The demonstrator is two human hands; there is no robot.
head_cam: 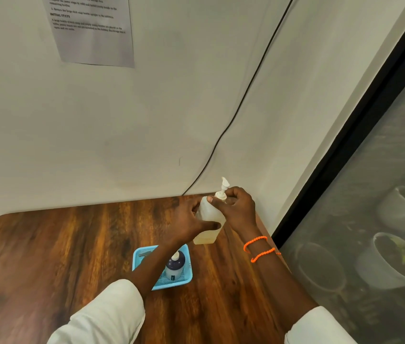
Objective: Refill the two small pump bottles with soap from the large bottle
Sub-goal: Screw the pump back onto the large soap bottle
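A translucent bottle (207,234) with pale yellow soap in its bottom stands upright near the table's far right corner. My left hand (189,220) wraps around its body. My right hand (238,208) grips the collar of its white pump head (224,186), which sticks up above my fingers. A small pump bottle (175,268) with a dark blue top and pale lower half stands in a light blue basket (186,276), partly hidden behind my left forearm.
The wooden table (60,256) meets a white wall at the back. A black cable (246,88) runs down the wall to the table corner. A dark-framed glass pane (360,219) borders the right. A printed sheet (92,28) hangs on the wall.
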